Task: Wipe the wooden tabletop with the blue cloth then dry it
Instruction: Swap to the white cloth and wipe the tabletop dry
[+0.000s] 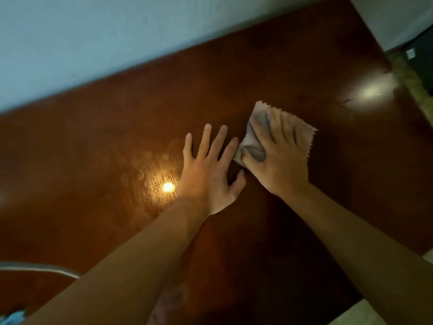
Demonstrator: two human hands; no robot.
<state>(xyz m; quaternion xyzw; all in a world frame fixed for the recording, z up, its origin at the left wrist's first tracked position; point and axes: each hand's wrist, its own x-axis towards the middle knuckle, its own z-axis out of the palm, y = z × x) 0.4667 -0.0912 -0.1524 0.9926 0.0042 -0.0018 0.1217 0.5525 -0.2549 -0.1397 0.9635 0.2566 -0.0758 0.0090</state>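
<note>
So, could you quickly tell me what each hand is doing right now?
Left hand: open, flat on the tabletop.
Right hand: open, pressing the cloth.

Both arms reach forward; left hand (206,172) flat, right hand (278,158) fingers spread.

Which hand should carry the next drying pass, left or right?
Right, probably. The right hand already lies spread on the pale cloth, pressing it to the wooden tabletop. The left hand lies flat on bare wood beside it, holding nothing, and would first have to take the cloth.
</note>
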